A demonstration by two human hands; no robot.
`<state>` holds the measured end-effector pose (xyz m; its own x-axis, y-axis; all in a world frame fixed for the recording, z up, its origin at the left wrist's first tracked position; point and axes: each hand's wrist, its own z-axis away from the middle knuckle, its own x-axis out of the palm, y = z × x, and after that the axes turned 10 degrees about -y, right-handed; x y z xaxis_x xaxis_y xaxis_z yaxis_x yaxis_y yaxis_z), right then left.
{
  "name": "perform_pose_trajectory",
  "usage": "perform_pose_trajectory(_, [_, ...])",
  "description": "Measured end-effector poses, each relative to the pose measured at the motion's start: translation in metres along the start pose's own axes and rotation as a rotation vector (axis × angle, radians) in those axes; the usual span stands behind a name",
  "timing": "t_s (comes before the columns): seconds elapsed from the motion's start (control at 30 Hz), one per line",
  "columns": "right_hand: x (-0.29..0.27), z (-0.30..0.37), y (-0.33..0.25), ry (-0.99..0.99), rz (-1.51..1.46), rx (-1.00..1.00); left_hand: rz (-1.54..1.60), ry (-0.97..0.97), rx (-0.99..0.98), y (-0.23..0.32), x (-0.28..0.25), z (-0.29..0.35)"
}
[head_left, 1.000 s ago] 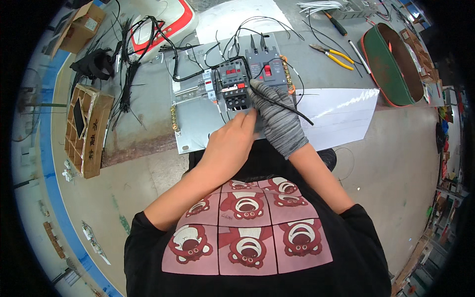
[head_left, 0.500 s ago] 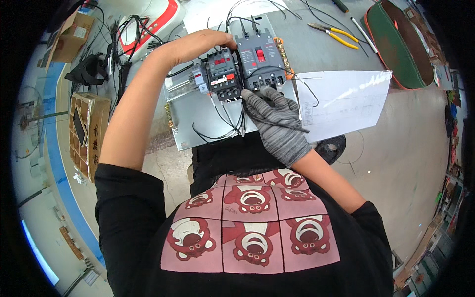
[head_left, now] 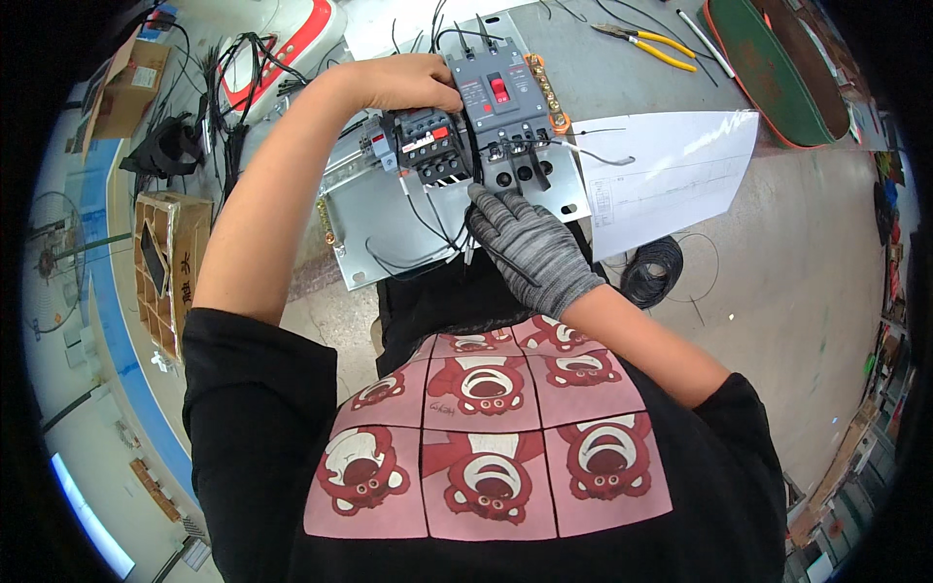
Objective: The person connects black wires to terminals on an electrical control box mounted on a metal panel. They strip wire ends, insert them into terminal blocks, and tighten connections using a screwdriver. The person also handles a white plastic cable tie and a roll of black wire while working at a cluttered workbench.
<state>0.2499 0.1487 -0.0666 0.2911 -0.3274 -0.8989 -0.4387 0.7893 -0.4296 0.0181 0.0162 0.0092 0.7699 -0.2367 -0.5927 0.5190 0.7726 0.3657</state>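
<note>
On a metal mounting plate (head_left: 374, 260) stand a grey circuit breaker (head_left: 507, 89) with a red switch and, left of it, a dark contactor (head_left: 428, 146) with a red tab. My bare left hand (head_left: 408, 82) arches over the contactor's far end. Its fingers curl down beside the breaker; their tips are partly hidden. Below the breaker's near edge is my right hand (head_left: 533, 245) in a grey striped glove, fingers together, closed on a black wire (head_left: 513, 268) that crosses the glove. Black wires run through the gap between the two devices.
Yellow-handled pliers (head_left: 649, 47) and a green case (head_left: 777, 68) lie at the far right. A white paper sheet (head_left: 671, 185) sits beside the plate, with a black wire coil (head_left: 653, 272) below it. Bundled black wires (head_left: 222, 117) and a compartment box (head_left: 173, 262) are at the left.
My right hand has drawn slightly nearer to me, uncovering the breaker's near terminals, and the wire across the glove slants more steeply. My left hand stays beside the breaker, its fingers bent further down.
</note>
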Motion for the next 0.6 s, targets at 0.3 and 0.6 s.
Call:
perform_pose_trajectory(0.3, [0.014, 0.013, 0.003, 0.015, 0.131, 0.099, 0.054, 0.272, 0.035, 0.002, 0.020, -0.007])
perform_pose_trajectory(0.6, [-0.003, 0.041, 0.013, 0.172, -0.016, 0.100, 0.028, 0.288, -0.036, 0.014, 0.026, -0.006])
